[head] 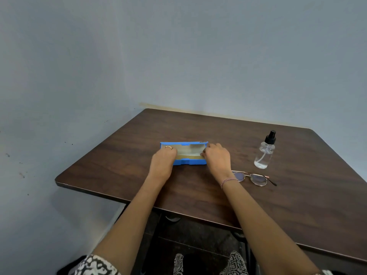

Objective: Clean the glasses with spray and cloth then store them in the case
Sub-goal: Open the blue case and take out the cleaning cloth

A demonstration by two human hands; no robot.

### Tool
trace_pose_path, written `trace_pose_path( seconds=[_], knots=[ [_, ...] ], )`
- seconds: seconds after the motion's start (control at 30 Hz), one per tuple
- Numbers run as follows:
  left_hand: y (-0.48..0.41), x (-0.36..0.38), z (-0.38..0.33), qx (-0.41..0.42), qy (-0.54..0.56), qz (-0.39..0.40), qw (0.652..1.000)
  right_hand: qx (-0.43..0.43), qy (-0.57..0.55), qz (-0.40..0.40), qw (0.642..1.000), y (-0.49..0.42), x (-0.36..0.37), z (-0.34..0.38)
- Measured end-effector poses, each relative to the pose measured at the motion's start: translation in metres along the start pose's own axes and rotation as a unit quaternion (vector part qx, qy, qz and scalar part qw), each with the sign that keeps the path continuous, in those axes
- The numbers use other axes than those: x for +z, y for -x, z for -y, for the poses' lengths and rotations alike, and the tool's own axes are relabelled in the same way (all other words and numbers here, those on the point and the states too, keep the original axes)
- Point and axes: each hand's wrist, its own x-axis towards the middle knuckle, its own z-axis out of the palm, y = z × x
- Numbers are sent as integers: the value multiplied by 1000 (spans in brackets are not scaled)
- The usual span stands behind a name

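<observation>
So both hands are at the blue glasses case [183, 153], which is lying open on the dark wooden table [123, 147] with the lid standing up at the back. The left hand [163, 161] sits on the left end of the case, fingers curled down onto the rim; it looks like a steadying hold, though I can't tell exactly how they close. The right hand [217, 158] is at the right end, fingertips bunched together and reaching into the pale lining. I'd guess they're pinching at a cleaning cloth in there, but honestly I can't make out a cloth separate from the lining.

The eyeglasses [251, 178] are out on the table, nearer the body than the right-hand fingers, just beside that wrist and partly behind it. The clear spray bottle [265, 153] stands upright off to the right of those fingers, well clear.

Tips for this bit: keep the left fingers pressing the case down so it doesn't slide or snap shut, and pull whatever's inside straight up with the right fingertips. Watch the right forearm on the way back, since it's close enough to the frames to drag them.
</observation>
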Motion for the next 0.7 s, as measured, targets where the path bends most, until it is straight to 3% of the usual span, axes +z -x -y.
trace_pose_path(
  seconds=[0.13, 0.27, 0.43, 0.7],
  knots=[
    [-13, -6, -5, 9, -97, 98, 990, 18, 48, 81, 995, -6, -12, 7],
    [-23, -6, -7, 6, -100, 137, 985, 21, 76, 107, 991, -12, -21, 14],
    [-31, 0, -5, -4, -96, 139, 986, 34, 63, 135, 988, -18, -23, 18],
    [-35, 5, 3, 18, -78, 144, 986, 88, -10, 114, 989, -17, -19, 14]
  ],
)
